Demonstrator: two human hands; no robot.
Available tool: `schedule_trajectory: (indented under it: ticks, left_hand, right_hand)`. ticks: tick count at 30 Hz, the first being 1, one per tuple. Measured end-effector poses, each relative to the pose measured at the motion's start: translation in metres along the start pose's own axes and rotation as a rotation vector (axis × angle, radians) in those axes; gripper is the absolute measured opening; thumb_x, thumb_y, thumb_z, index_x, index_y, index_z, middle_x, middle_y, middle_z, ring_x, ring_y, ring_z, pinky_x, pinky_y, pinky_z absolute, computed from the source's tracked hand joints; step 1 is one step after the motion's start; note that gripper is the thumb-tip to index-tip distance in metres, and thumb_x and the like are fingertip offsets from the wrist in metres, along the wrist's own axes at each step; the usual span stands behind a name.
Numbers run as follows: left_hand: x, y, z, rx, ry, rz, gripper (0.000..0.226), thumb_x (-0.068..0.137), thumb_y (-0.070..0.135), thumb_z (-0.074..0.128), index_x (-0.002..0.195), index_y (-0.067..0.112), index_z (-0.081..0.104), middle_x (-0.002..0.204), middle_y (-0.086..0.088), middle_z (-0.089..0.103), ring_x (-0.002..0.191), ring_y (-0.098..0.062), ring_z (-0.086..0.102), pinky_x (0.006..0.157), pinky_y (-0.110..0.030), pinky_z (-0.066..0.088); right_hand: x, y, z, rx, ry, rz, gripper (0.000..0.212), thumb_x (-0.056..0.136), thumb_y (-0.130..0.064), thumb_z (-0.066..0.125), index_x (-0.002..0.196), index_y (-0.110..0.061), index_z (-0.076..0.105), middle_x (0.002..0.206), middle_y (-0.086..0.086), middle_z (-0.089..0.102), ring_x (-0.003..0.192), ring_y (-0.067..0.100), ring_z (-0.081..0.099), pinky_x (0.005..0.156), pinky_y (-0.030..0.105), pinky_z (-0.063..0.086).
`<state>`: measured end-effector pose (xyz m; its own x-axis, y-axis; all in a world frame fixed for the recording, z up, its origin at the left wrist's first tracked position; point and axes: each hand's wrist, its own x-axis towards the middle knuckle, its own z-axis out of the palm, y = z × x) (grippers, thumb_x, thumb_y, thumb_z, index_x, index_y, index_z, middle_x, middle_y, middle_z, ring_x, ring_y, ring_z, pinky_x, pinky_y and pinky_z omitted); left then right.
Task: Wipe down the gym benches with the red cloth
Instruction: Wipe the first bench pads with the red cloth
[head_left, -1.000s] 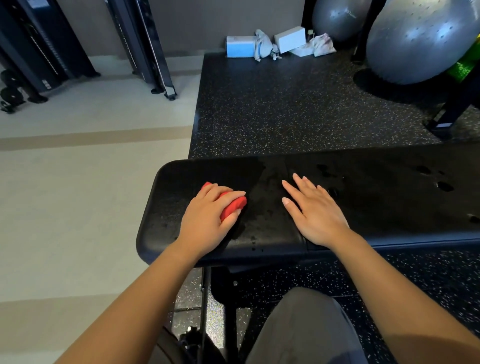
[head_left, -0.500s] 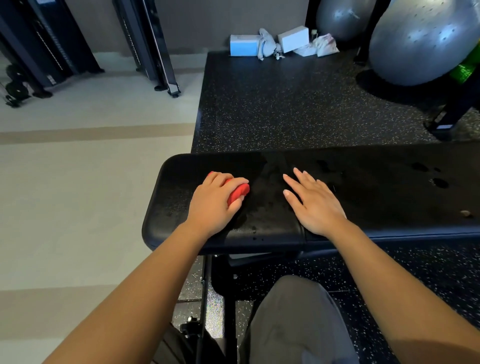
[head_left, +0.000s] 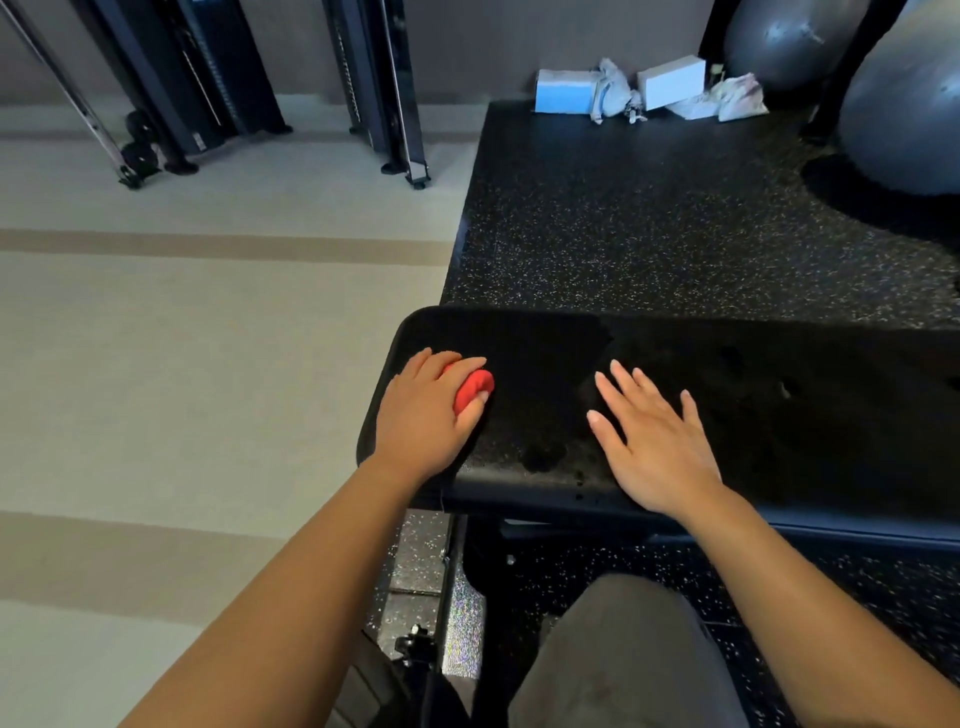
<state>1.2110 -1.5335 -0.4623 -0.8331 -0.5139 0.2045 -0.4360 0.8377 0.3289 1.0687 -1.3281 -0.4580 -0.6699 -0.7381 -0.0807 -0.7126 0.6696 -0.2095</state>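
A black padded gym bench runs across the view from centre to the right edge, with dark wet spots on its pad. My left hand lies near the bench's left end, fingers curled over a bunched red cloth pressed against the pad. Only a small part of the cloth shows past my fingers. My right hand rests flat on the pad to the right, fingers straight and spread, holding nothing.
Speckled black rubber flooring lies beyond the bench, pale floor to the left. Grey exercise balls sit at back right, boxes and rags by the wall, black machine frames at back left. My knee is under the bench.
My left hand has slid the red cloth leftward toward the bench's end. My right hand has stayed flat on the pad. The camera has shifted so the bench sits further right.
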Motion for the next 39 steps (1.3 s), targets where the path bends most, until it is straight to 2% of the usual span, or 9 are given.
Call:
schedule_trajectory:
  ticks: [3, 10, 16, 22, 29, 35, 39]
  left_hand:
    - [0.007, -0.001, -0.001, 0.000, -0.045, -0.018, 0.056, 0.091, 0.055, 0.035, 0.142, 0.031, 0.039, 0.144, 0.003, 0.044, 0.140, -0.024, 0.026, 0.111, -0.048, 0.030]
    - [-0.022, 0.001, -0.008, -0.027, -0.017, 0.010, 0.049, 0.095, 0.045, 0.045, 0.140, 0.025, 0.042, 0.141, 0.004, 0.047, 0.139, -0.021, 0.031, 0.112, -0.038, 0.029]
    - [-0.043, -0.006, -0.012, -0.014, 0.007, 0.014, 0.059, 0.091, 0.052, 0.034, 0.142, 0.023, 0.041, 0.144, 0.003, 0.045, 0.140, -0.021, 0.029, 0.113, -0.035, 0.024]
    - [-0.018, -0.007, -0.011, 0.007, -0.016, -0.008, 0.052, 0.095, 0.049, 0.042, 0.140, 0.024, 0.042, 0.141, 0.003, 0.048, 0.138, -0.020, 0.031, 0.111, -0.033, 0.027]
    - [-0.036, -0.008, -0.013, 0.003, 0.085, 0.063, 0.034, 0.092, 0.038, 0.053, 0.122, 0.021, 0.056, 0.117, 0.003, 0.059, 0.112, -0.018, 0.049, 0.093, -0.029, 0.041]
    - [-0.062, -0.018, -0.013, -0.019, 0.125, 0.050, 0.039, 0.091, 0.042, 0.047, 0.124, 0.022, 0.055, 0.121, 0.003, 0.058, 0.118, -0.017, 0.045, 0.099, -0.027, 0.035]
    - [-0.050, -0.015, -0.010, 0.007, 0.103, 0.012, 0.041, 0.092, 0.044, 0.048, 0.126, 0.021, 0.055, 0.124, 0.000, 0.058, 0.121, -0.022, 0.046, 0.102, -0.032, 0.037]
  right_hand:
    - [-0.001, 0.001, 0.001, -0.008, 0.004, -0.005, 0.058, 0.098, -0.053, 0.012, 0.152, -0.031, 0.006, 0.159, -0.013, -0.006, 0.145, 0.006, -0.009, 0.116, 0.044, -0.006]
    - [-0.003, -0.001, 0.000, 0.011, -0.005, -0.013, 0.058, 0.099, -0.051, 0.012, 0.152, -0.029, 0.007, 0.159, -0.012, -0.005, 0.145, 0.006, -0.009, 0.117, 0.043, -0.006]
    - [-0.003, -0.001, 0.001, 0.013, 0.010, -0.010, 0.059, 0.098, -0.051, 0.013, 0.152, -0.028, 0.009, 0.159, -0.011, -0.003, 0.145, 0.007, -0.007, 0.118, 0.041, -0.005]
    - [-0.003, 0.000, 0.000, 0.020, 0.023, -0.013, 0.058, 0.099, -0.051, 0.015, 0.152, -0.029, 0.011, 0.159, -0.012, -0.001, 0.145, 0.006, -0.006, 0.118, 0.041, -0.004]
    - [-0.004, 0.000, 0.001, 0.014, 0.016, -0.018, 0.058, 0.099, -0.050, 0.014, 0.152, -0.028, 0.011, 0.160, -0.010, -0.001, 0.146, 0.007, -0.006, 0.117, 0.039, -0.005]
    - [-0.004, -0.001, 0.001, 0.003, 0.011, -0.013, 0.058, 0.099, -0.051, 0.014, 0.152, -0.027, 0.010, 0.160, -0.009, -0.001, 0.146, 0.008, -0.006, 0.117, 0.040, -0.004]
    - [-0.002, -0.001, 0.001, -0.002, 0.017, -0.003, 0.059, 0.099, -0.052, 0.014, 0.152, -0.028, 0.010, 0.160, -0.009, -0.001, 0.146, 0.009, -0.006, 0.117, 0.041, -0.003]
